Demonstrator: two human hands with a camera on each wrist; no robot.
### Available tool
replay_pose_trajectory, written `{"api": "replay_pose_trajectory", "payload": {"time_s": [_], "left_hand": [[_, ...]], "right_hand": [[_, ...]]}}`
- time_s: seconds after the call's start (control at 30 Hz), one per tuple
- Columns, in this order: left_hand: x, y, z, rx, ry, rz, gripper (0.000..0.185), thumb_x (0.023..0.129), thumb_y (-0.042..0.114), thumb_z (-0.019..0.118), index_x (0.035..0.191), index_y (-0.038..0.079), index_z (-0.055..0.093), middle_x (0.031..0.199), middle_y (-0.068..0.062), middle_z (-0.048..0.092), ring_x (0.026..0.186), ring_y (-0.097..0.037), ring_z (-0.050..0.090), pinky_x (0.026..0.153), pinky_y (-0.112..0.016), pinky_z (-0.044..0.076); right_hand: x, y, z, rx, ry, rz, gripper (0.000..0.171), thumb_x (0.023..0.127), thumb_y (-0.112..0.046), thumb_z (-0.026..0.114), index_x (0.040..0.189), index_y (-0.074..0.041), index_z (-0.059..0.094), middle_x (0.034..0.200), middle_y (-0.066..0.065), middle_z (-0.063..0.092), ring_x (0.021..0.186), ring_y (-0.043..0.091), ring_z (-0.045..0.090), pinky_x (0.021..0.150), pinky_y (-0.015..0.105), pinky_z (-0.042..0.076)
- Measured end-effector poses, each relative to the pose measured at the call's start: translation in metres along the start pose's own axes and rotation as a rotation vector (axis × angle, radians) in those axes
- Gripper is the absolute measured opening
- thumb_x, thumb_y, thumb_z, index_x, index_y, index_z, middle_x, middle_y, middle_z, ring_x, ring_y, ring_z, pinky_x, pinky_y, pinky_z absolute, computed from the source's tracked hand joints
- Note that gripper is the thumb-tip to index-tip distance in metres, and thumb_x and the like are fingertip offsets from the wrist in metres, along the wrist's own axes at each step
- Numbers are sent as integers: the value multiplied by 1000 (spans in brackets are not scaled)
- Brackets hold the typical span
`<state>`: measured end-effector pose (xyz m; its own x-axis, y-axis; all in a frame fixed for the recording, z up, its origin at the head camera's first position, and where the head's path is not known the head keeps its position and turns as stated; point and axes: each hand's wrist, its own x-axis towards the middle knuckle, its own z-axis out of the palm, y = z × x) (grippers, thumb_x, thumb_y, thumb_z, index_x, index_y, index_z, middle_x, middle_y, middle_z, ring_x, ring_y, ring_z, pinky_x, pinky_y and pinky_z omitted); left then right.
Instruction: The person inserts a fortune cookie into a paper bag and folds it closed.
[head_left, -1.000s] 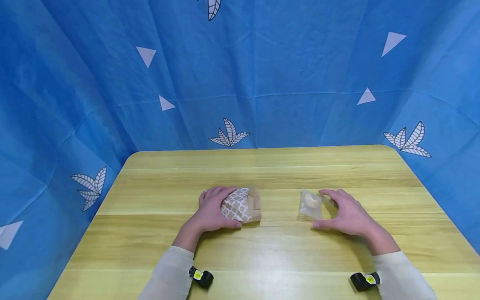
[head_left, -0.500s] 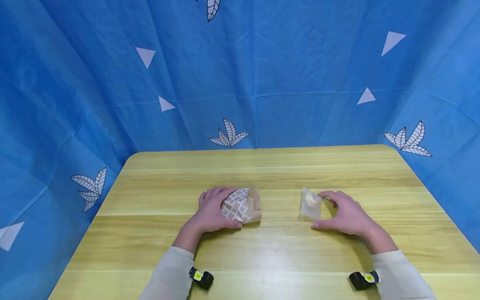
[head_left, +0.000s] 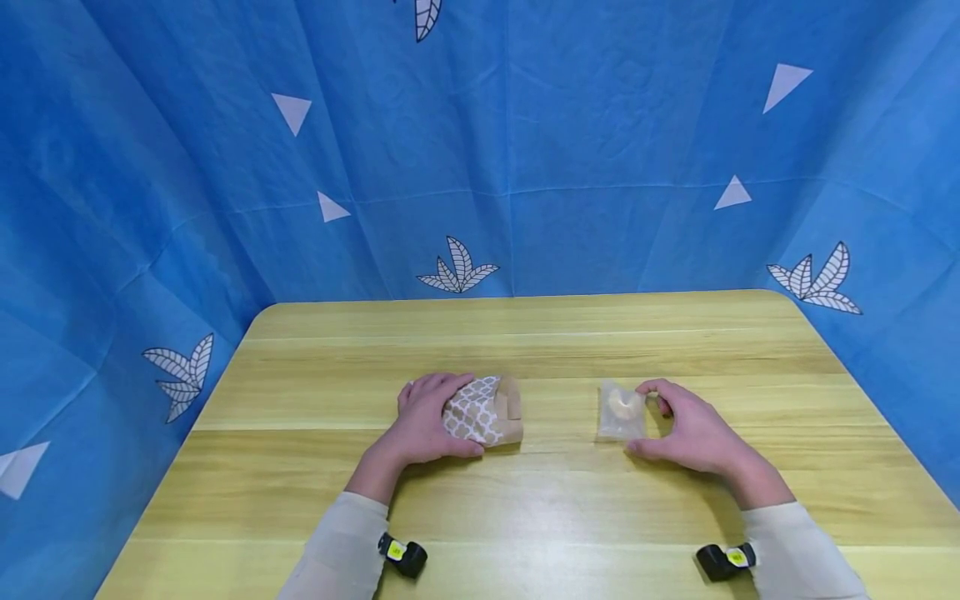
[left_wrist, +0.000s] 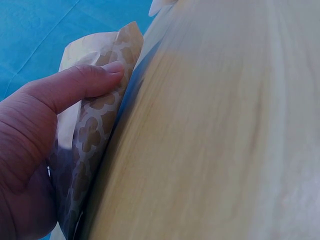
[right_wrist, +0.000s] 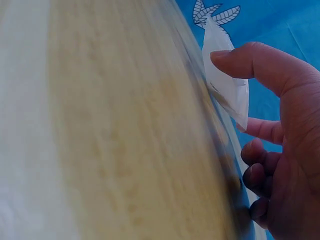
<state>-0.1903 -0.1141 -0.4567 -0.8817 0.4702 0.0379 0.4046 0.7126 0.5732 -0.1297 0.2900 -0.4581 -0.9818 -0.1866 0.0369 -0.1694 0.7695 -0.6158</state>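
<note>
Lying lengthwise left-right, open end rightward, the patterned brown paper bag (head_left: pixel 483 411) is gripped by the left hand (head_left: pixel 423 421); the right hand (head_left: pixel 693 429) pinches a small clear plastic packet (head_left: pixel 621 410), its contents blurred.

I see table (right_wrist: pixel 115 130) motion-blurred in both wrist views. Paper bag (left_wrist: pixel 95 135) part-hidden under left hand (head_left: pixel 423 421). Clear packet (head_left: pixel 621 411) contents unreadable.
</note>
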Motion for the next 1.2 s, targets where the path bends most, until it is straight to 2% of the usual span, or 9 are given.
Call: {"api": "replay_pose_trajectory", "payload": {"time_s": [0.23,0.5,0.87,1.2], "left_hand": [[-2,1,-2,-2,-4,1,105,59,54,91,150,23,48,141,-5,49,135,-30,34,110,-58,12],[-1,0,-1,5,-5,-2,104,59,55,91,149,24,48,140,-3,49,134,-30,35,109,-58,13],[0,2,-2,3,-1,1,104,58,54,91,148,23,49,139,-3,50,134,-29,36,109,-58,14],[0,1,-1,5,2,-1,104,58,53,92,148,24,49,139,-2,50,134,-28,36,109,-58,14]], "right_hand": [[2,-1,2,42,6,-6,70,67,-34,93,121,-13,52,88,8,45,75,21,42,65,34,35],[4,-6,1,64,-13,-14,74,70,-33,91,126,-9,49,90,9,45,77,22,43,66,34,36],[13,-20,7,86,14,-101,73,70,-27,91,127,-9,49,89,10,45,79,23,44,67,33,36],[24,-39,14,136,-3,-143,73,67,-21,90,127,-10,49,92,12,47,80,26,45,66,33,38]]}}
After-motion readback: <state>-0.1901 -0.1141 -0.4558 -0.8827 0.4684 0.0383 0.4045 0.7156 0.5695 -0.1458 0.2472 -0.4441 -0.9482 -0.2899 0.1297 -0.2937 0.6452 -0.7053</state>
